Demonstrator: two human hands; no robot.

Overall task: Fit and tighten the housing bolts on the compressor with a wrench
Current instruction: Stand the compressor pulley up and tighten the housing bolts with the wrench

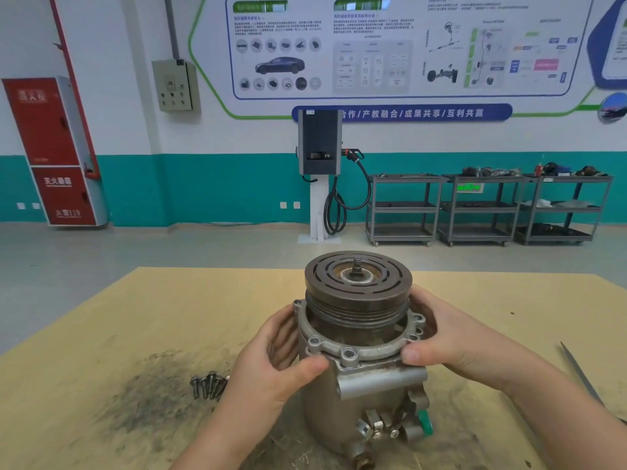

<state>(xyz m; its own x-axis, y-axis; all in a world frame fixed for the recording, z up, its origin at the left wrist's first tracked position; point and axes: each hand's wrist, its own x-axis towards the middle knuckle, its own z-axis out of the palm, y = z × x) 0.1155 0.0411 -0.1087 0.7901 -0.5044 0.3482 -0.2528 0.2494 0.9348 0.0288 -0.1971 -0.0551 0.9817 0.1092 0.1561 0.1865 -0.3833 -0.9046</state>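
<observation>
One compressor (361, 351), five bolts (208, 385), two hands (271, 361).

An automotive training workshop

The wall carries a large teaching poster (390, 45) with a car and its parts, and below it stands a vehicle charging post (319, 144) with its cable. Grey metal trolleys (488, 208) hold spare parts (small, not clear), beside a red fire cabinet (51, 150) and a bare concrete floor (135, 245)
</observation>
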